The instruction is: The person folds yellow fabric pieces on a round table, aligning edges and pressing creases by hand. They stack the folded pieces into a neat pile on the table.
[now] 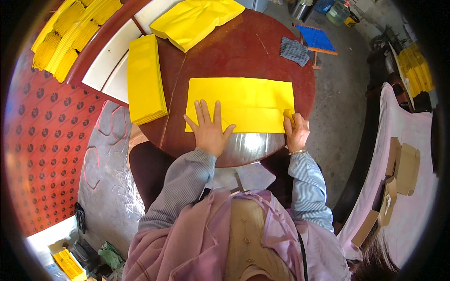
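Note:
A flat rectangular sheet of yellow paper (240, 96) lies on the round red-brown table (225, 51), with a crease running lengthwise across it. My left hand (209, 133) is open, its fingers spread over the lower left part of the sheet. At the lower right corner, my right hand (296, 133) has its fingers curled together on the paper's edge. A small puckered yellow bit shows by those fingertips. Exactly how the edge sits between thumb and fingers is partly hidden.
Left of the sheet stands a neat stack of yellow paper (144, 77); beyond it lies a crumpled yellow piece (192, 21). A grey cloth (294, 51) rests at the table's right edge, near a blue-topped stool (316, 38). Opened cardboard boxes (398, 173) lie on pink fabric at right.

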`<state>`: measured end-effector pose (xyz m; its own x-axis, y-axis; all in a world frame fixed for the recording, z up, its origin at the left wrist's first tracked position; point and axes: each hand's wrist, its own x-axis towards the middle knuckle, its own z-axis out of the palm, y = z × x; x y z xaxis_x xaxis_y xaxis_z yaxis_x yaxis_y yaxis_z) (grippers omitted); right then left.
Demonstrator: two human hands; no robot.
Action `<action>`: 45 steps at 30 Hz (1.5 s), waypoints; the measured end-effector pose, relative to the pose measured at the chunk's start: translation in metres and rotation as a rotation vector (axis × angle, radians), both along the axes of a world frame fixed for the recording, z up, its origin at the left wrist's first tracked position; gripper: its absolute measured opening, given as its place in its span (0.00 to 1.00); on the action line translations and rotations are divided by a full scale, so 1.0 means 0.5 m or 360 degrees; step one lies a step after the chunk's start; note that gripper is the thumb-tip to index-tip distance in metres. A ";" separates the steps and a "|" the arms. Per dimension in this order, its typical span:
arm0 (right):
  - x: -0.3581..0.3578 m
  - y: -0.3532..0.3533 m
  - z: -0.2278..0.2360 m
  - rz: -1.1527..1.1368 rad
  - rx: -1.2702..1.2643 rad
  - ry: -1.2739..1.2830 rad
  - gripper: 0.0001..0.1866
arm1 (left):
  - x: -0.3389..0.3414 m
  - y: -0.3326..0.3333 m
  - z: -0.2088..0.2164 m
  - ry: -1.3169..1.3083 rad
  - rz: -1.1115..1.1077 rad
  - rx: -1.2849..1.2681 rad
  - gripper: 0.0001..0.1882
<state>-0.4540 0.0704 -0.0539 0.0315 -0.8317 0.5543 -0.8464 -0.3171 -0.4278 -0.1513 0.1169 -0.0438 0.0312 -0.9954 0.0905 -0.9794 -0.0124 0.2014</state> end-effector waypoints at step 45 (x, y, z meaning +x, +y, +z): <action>0.057 0.191 0.142 0.0411 0.0402 -0.0287 0.16 | -0.074 -0.191 -0.012 0.0583 -0.0533 -0.0222 0.25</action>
